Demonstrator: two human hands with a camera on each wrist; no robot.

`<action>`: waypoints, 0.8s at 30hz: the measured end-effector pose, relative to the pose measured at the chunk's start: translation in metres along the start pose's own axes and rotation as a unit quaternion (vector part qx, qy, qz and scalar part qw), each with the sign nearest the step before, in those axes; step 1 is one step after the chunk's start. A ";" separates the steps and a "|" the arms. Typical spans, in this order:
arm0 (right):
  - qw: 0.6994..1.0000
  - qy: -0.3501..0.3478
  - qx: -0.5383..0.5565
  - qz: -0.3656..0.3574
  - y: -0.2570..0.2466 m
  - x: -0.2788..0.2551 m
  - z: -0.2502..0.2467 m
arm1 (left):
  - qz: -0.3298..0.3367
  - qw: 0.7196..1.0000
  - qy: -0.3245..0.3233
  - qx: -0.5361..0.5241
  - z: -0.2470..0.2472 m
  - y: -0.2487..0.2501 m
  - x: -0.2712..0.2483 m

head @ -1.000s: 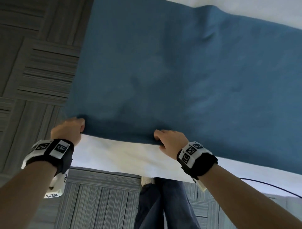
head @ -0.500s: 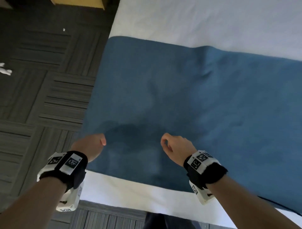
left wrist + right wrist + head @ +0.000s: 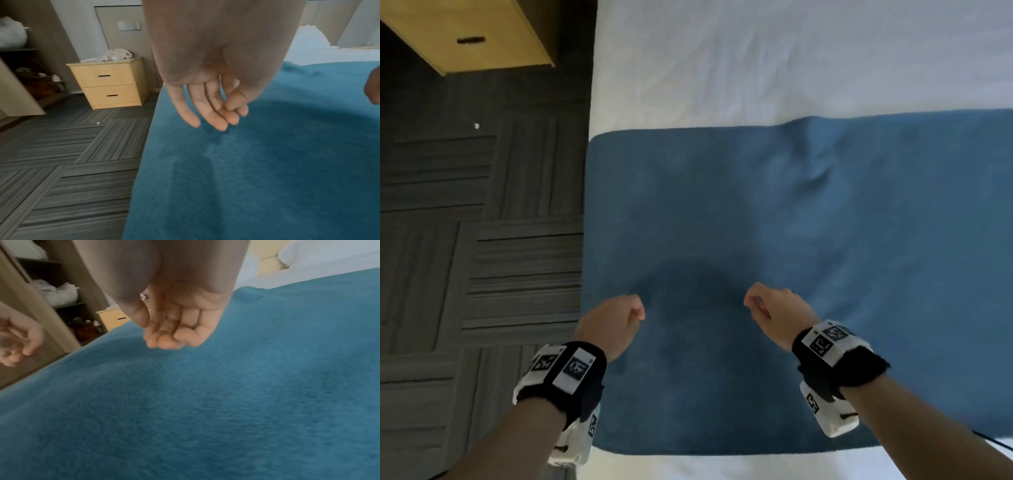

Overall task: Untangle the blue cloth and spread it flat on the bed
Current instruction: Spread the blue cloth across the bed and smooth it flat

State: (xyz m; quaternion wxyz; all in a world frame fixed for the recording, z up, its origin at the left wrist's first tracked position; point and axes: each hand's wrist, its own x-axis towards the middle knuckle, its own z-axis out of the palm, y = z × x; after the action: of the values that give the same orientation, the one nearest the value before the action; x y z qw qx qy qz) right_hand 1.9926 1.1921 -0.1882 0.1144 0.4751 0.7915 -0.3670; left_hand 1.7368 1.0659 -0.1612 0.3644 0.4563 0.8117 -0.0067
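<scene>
The blue cloth (image 3: 808, 267) lies spread across the white bed (image 3: 774, 61), its left edge along the bed's side and one small crease near the far middle. My left hand (image 3: 616, 322) hovers above the cloth's near left part, fingers hanging relaxed (image 3: 207, 113) and holding nothing. My right hand (image 3: 770, 308) hovers over the cloth a little to the right, its fingers loosely curled (image 3: 170, 337) and empty. Neither hand touches the cloth (image 3: 267, 162) (image 3: 226, 402).
A light wooden nightstand (image 3: 476, 34) (image 3: 109, 82) with two drawers stands on the dark striped floor (image 3: 465, 257) left of the bed. Shelves with bags (image 3: 30, 78) are against the wall. White pillows (image 3: 329, 254) lie at the bed's head.
Both hands let go of the cloth's near edge and lifted above it, moving forward. The view tilted up, now showing the whole cloth width and the nightstand.
</scene>
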 end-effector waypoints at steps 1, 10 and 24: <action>1.000 0.005 0.010 0.018 -0.009 0.003 0.003 | 0.015 1.000 -0.005 0.002 -0.007 -0.010 0.006; 0.977 0.062 0.155 0.134 -0.094 0.010 0.053 | 0.146 0.986 -0.067 0.037 -0.076 -0.076 0.052; 0.917 0.221 0.275 0.185 -0.105 0.010 0.067 | 0.258 0.963 -0.044 0.067 -0.083 -0.023 0.107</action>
State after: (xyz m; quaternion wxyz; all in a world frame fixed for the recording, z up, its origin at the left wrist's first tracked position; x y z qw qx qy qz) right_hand 1.8882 1.1233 -0.1917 -0.1325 0.6944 0.5626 -0.4287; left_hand 1.6370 1.1594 -0.1716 0.3578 0.6731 0.6471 0.0128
